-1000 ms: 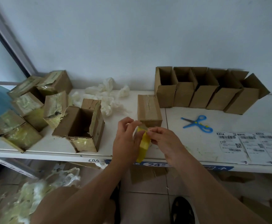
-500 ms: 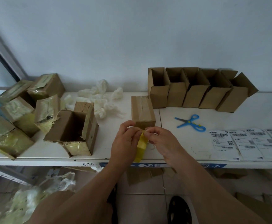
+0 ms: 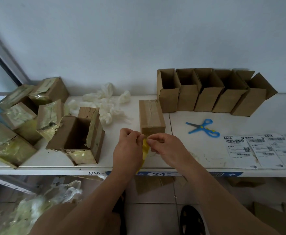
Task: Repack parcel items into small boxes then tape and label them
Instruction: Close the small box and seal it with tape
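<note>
Parcel boxes [image 3: 25, 119], torn open and skinned in yellowish tape, are sitting in a loose heap at the left end of the white shelf [image 3: 266, 121], which is running the full width of the view against a pale wall. One opened parcel box [image 3: 78, 137] is standing nearest the centre, top flaps up, cavity dark. Five small open cartons [image 3: 212, 92] are lining up side by side at the back right, flaps raised, touching one another. A closed small box [image 3: 151, 117] is lying just in front of the leftmost carton, clear tape along its top seam, its near end directly behind the hands. White crumpled wrappings [image 3: 106, 103] are lying scattered between the opened parcel box and the closed small box. Shipping labels [image 3: 261, 150] are lying flat in an overlapping row at the right front edge. Blue scissors [image 3: 202, 128] are resting between the labels and the cartons, blades parted. The left hand [image 3: 127, 150] is hovering over the front edge with fingers curled, thumb and forefinger pinching the upper end of a yellow tape strip [image 3: 144, 150]. The right hand [image 3: 167, 147] is meeting it just beside, fingers curled, thumb and forefinger pinching the same upper end. The strip is hanging down between the two hands toward the shelf edge; its lower part is hidden behind the left hand.
</note>
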